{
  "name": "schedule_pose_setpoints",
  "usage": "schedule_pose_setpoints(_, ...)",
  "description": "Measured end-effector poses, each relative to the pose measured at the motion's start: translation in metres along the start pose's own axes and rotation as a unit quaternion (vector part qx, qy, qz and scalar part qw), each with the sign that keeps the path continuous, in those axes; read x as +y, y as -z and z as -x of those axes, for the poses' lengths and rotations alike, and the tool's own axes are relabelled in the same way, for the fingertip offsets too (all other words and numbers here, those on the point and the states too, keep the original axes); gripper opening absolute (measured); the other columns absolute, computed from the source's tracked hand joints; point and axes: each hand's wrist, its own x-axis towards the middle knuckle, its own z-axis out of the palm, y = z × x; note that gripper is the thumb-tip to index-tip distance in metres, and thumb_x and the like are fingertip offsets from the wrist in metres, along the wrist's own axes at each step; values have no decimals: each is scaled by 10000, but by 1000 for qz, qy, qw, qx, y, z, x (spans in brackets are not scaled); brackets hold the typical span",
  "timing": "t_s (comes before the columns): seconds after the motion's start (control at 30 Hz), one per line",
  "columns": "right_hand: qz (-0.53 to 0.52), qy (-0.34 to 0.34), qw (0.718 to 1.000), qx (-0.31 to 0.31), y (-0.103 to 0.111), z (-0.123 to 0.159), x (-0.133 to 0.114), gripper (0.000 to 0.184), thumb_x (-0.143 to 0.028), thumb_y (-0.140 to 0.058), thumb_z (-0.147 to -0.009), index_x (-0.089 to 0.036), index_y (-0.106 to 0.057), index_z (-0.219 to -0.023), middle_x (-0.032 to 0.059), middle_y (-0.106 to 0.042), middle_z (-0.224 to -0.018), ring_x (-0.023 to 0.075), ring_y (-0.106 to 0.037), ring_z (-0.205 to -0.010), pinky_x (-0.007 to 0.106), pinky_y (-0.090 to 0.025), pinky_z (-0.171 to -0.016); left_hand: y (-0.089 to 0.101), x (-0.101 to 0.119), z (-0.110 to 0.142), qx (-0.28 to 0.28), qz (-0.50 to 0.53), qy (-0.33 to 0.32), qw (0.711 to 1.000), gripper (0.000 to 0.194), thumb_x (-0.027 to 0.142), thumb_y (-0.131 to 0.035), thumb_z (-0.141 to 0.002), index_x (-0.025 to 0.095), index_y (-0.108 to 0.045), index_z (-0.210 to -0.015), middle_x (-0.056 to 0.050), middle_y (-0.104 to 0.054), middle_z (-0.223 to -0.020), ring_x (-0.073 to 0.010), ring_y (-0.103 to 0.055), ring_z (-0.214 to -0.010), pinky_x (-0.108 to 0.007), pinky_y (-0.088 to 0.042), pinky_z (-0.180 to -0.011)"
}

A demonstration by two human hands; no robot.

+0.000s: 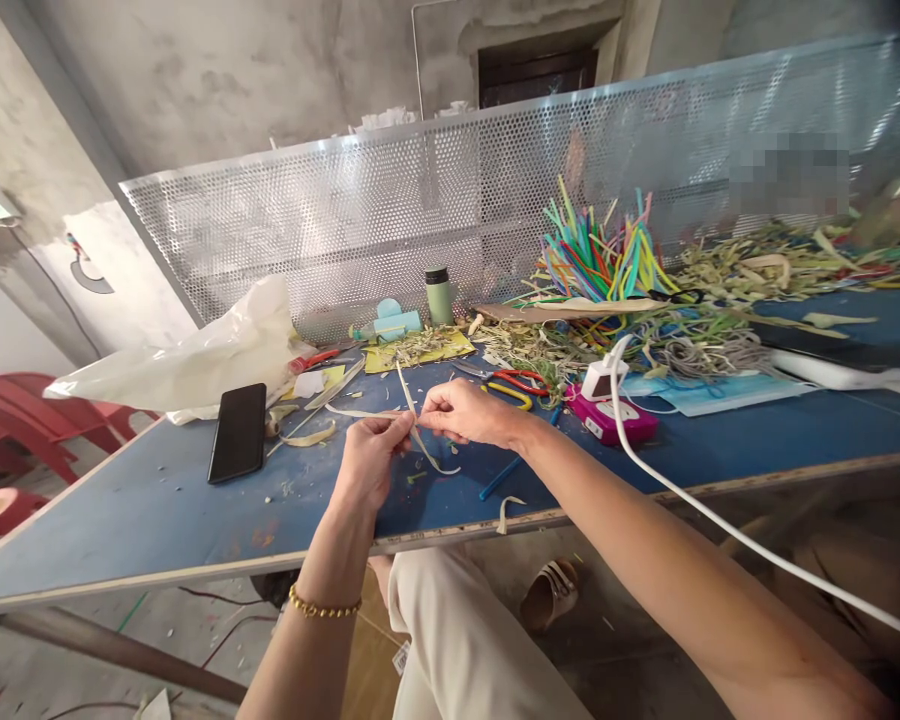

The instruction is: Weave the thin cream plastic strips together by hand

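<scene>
Both my hands meet over the blue table (157, 520), near its front edge. My left hand (371, 455) is closed in a pinch on a pale strip (407, 390) that rises from the fingers. My right hand (469, 412) is closed too, pinching the same strip beside the left hand. The strip's lower end (436, 462) curls down onto the table under my hands. A gold bracelet (322, 606) is on my left wrist.
A black phone (238, 432) lies left of my hands, beside a white plastic bag (195, 360). Red-handled scissors (514, 378), a pink device (615, 420) with a white cable (720, 525), a green flask (439, 296), coloured strips (600, 255) and a perforated metal screen (420, 210) are behind.
</scene>
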Motion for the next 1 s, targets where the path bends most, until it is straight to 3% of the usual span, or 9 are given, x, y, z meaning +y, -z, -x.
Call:
schedule_pose_setpoints(0.13, 7, 37, 999, 23, 3, -1, -1, 148, -255, -630, -761, -120, -660, -708, -4, -626, -628, 88, -497, -559, 212, -357, -530, -2, 5, 3, -14, 64, 29, 997, 279, 322, -848, -608, 81, -737, -693, -58, -659, -666, -77, -488, -512, -227, -361, -509)
schedule_pose_setpoints(0.4, -56, 25, 997, 44, 2, -3, 1, 175, -285, -644, -741, -121, -694, -775, 16, -675, -717, 105, -538, -627, 226, -394, -596, 0, 8, 5, -42, 116, 37, 992, 235, 177, -850, -600, 74, -724, -769, -57, -668, -724, -83, -561, -581, -215, -434, -574)
schedule_pose_setpoints(0.7, -101, 23, 993, 50, -4, -3, -2, 167, -287, -672, -742, -124, -678, -779, -2, -654, -693, 91, -523, -603, 225, -387, -593, 0, 9, 5, -54, 142, 37, 988, 209, 166, -852, -617, 79, -698, -729, -26, -628, -724, -63, -552, -596, -180, -454, -587)
schedule_pose_setpoints(1.0, -103, 30, 992, 73, -5, -3, -5, 184, -312, -696, -732, -130, -682, -747, 6, -663, -682, 97, -524, -595, 221, -370, -564, -1, 11, 6, -59, 122, 24, 990, 189, 241, -810, -691, 89, -707, -737, -58, -660, -739, -105, -593, -628, -235, -498, -647)
